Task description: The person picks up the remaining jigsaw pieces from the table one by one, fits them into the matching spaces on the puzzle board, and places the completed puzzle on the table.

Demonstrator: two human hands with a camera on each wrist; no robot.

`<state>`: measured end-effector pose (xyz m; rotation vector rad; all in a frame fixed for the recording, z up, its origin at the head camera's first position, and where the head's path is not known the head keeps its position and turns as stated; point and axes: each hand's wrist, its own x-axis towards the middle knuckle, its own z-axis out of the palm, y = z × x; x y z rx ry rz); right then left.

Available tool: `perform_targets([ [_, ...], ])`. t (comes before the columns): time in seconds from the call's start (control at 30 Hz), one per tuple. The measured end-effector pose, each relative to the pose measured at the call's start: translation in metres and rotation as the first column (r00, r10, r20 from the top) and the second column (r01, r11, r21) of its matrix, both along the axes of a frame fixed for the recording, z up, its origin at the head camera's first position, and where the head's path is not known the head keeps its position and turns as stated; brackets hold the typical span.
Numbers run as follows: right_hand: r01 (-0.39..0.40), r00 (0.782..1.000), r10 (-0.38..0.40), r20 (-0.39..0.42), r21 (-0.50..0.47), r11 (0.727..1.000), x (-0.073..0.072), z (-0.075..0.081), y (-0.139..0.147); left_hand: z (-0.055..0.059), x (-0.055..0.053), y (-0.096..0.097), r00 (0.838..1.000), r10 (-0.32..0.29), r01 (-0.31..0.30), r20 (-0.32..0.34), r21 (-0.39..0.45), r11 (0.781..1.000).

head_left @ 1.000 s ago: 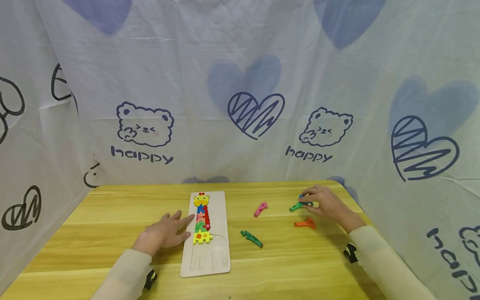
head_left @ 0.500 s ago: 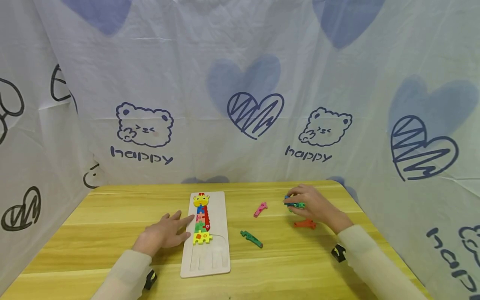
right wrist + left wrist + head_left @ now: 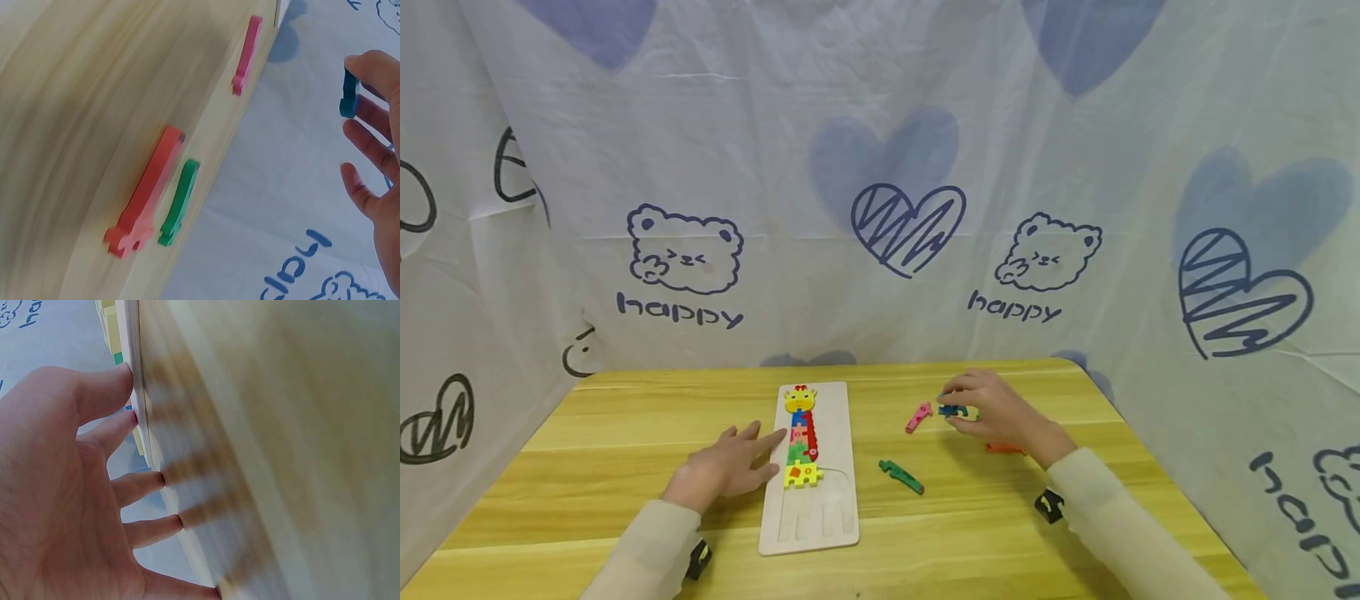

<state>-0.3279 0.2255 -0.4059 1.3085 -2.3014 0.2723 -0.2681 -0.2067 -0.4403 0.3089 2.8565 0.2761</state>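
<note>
Blue puzzle piece (image 3: 953, 411), seemingly picked, likely needing boardward carry: right hand (image 3: 1002, 414) is pinching it; spread left hand (image 3: 726, 464) is touching board's (image 3: 832, 433) left edge.

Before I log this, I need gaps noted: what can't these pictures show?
Head: most of the light green piece and part of the orange piece, behind the right hand; markings on the dark green piece, too small.
Left wrist: slots of the board, seen edge-on.
Right wrist: broad faces of the blue piece, edge-on; part of that hand, past the right edge.
</note>
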Motion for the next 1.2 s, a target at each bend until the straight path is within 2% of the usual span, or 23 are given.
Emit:
perform_targets([
  [0.53,-0.001,0.999,0.001,0.037,0.020,1.000,0.003,-0.003,-0.025,-0.003,-0.002,-0.001,1.000,-0.004,0.004,0.001,0.001,1.000],
  [1.2,-0.036,0.999,0.035,0.035,0.035,0.999,0.006,-0.010,-0.054,-0.001,0.000,-0.001,1.000,-0.010,0.010,-0.005,0.007,1.000],
])
